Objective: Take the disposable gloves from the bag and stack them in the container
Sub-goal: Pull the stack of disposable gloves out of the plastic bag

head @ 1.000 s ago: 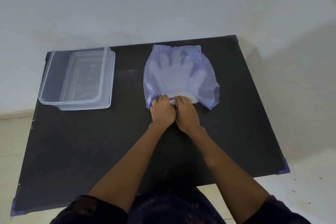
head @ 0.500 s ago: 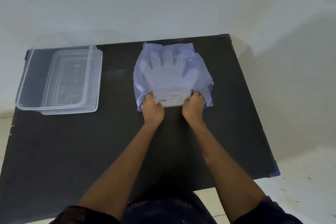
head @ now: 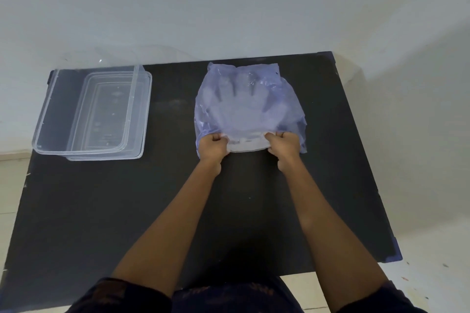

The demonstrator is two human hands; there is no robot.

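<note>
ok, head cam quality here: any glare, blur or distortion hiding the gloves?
Head view: wide-angle bend bows the black table edges; lighting soft, no harsh glare. The translucent blue plastic bag veils the gloves to a faint outline. The clear plastic container shows only small highlights. Both hands, left hand and right hand, are sharp.

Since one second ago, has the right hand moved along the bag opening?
Yes. The right hand went rightward along the bag opening, away from the left hand, toward the bag's right edge.

Black table (head: 101,211) – white wall (head: 229,2), pale floor (head: 432,282).
</note>
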